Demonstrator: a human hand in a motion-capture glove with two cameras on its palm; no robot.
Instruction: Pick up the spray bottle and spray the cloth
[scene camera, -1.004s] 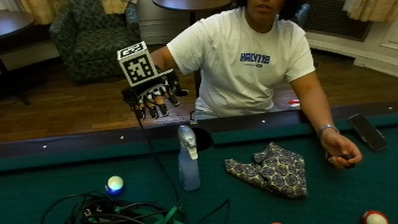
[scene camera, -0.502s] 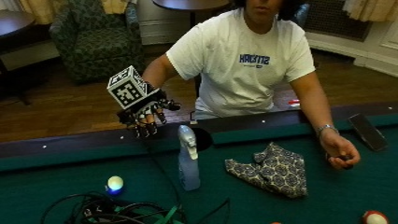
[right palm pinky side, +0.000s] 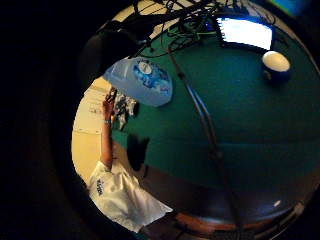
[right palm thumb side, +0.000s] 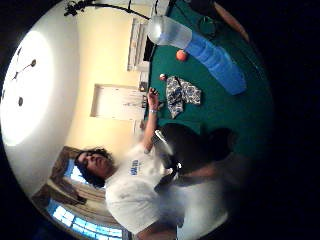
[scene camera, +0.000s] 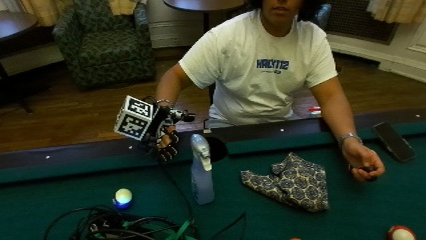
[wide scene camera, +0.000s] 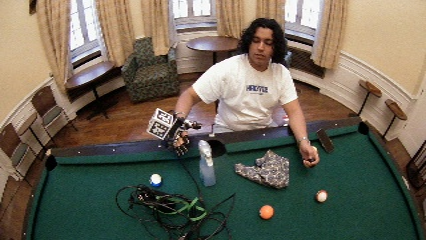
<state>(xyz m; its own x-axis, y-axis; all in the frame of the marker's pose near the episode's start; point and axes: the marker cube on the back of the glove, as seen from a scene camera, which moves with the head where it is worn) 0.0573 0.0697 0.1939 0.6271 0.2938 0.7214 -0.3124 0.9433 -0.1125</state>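
I see the gloved right hand (scene camera: 162, 145) hanging over the rail on the person's side of the pool table (scene camera: 60, 200), fingers pointing down and loosely spread, holding nothing. The spray bottle (scene camera: 201, 170) stands upright on the green felt just beside that hand, a little further in from the rail, and the two do not touch. The side pocket (scene camera: 216, 148) sits right behind the bottle's head. From the thumb side palm view the bottle (right palm thumb side: 200, 47) looms close, its pale head and blue body lying across the felt.

The patterned cloth (scene camera: 289, 181) lies crumpled on the felt beyond the bottle, toward the person's bare hand (scene camera: 365, 166), which rests on the felt near the same rail (curled round something small and dark that I cannot identify). A dark phone (scene camera: 394, 141) lies on the rail by that hand.

Nearer the table's middle a tangle of black cables (wide scene camera: 166, 207) crowds the felt, one lead running up past the bottle. A white and blue ball (scene camera: 123, 196) sits by the tangle; an orange ball (wide scene camera: 266, 212) and a red and white ball (wide scene camera: 321, 196) lie well apart from the cloth.
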